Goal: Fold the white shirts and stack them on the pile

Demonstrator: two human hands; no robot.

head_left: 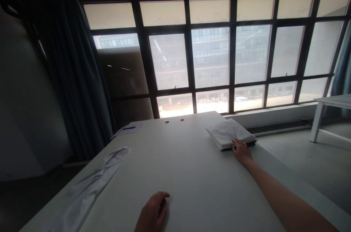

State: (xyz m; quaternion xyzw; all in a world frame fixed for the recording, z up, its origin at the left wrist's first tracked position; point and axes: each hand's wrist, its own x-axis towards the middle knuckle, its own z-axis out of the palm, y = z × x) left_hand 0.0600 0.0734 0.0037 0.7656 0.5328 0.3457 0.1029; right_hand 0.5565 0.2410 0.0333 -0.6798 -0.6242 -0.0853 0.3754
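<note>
My right hand (pixel 241 151) rests on the near edge of a folded white cloth (pixel 229 133), its fingers on the fold. A dark layer shows under the cloth. My left hand (pixel 153 212) lies loosely curled on the white table (pixel 175 159) near the bottom of the view, holding nothing. The nearest thing to it is a long, creased white cloth strip (pixel 93 184), which lies along the table's left side and does not touch it.
A sheet of paper (pixel 127 129) with a blue pen (pixel 128 128) lies at the table's far left corner. Two small holes (pixel 174 120) mark the far end. Behind stand a large window (pixel 211 56) and a dark curtain (pixel 74 78); a white side table (pixel 329 102) stands at right.
</note>
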